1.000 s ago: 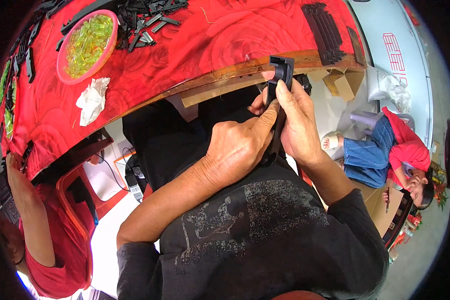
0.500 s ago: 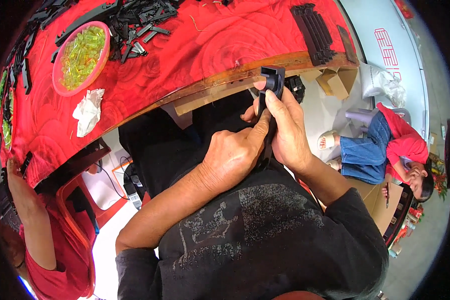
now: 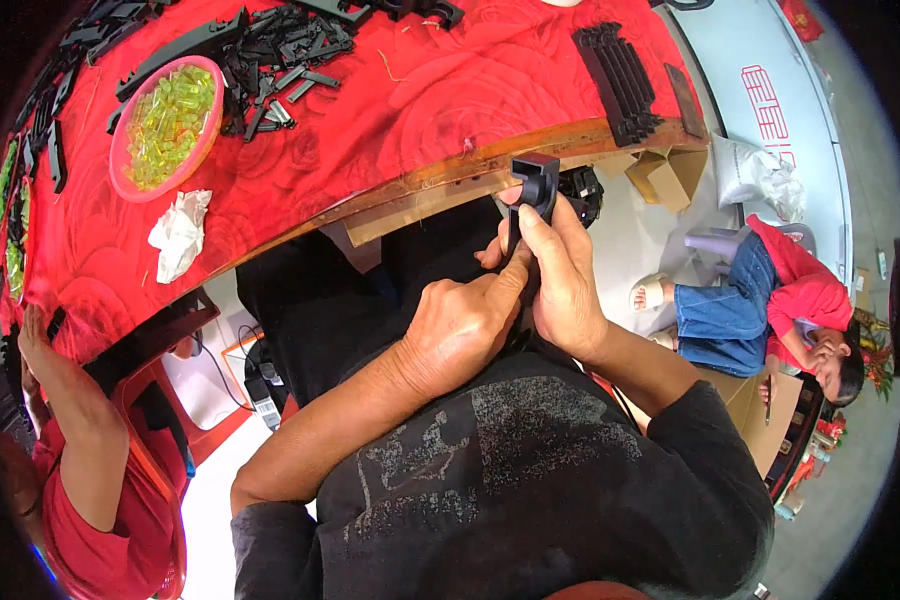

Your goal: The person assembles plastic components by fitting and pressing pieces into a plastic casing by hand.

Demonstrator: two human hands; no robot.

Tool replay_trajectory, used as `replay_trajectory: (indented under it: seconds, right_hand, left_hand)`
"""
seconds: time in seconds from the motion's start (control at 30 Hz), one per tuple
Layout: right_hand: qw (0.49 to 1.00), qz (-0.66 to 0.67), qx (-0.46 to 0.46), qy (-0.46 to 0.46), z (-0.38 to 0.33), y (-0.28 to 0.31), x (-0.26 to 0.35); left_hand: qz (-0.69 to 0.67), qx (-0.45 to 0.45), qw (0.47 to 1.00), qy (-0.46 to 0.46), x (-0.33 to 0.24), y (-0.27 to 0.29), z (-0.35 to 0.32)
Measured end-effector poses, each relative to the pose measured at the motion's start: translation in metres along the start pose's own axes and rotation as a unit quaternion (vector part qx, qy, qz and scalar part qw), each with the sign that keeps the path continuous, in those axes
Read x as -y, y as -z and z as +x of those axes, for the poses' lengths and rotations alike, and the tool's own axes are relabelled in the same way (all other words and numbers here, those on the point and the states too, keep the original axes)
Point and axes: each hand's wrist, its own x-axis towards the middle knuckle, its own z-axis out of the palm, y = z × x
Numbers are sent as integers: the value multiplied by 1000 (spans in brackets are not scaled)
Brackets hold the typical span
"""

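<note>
Head view: a black moulded plastic bracket is gripped in the closed right hand. The left hand is curled, index finger pressed against it, below the red-clothed table edge.

- My right hand covers the lower half of the black part.
- My left hand's fingertips are tucked out of sight.
- The yellow bits in the pink bowl are too small to make out.
- The desk runs off the top edge.
</note>
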Motion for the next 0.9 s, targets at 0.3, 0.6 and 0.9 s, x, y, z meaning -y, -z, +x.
replay_trajectory:
  seconds: [0.3,0.6,0.9]
  right_hand:
    - [999,42,1,1,12,10,2]
    - [991,116,-24,62,38,28,34]
    - [975,207,-8,75,36,27,38]
  left_hand:
    - [51,22,998,7,0,2,18]
    - [-11,-68,997,30,-13,23,37]
    - [-180,-75,971,140,-19,23,28]
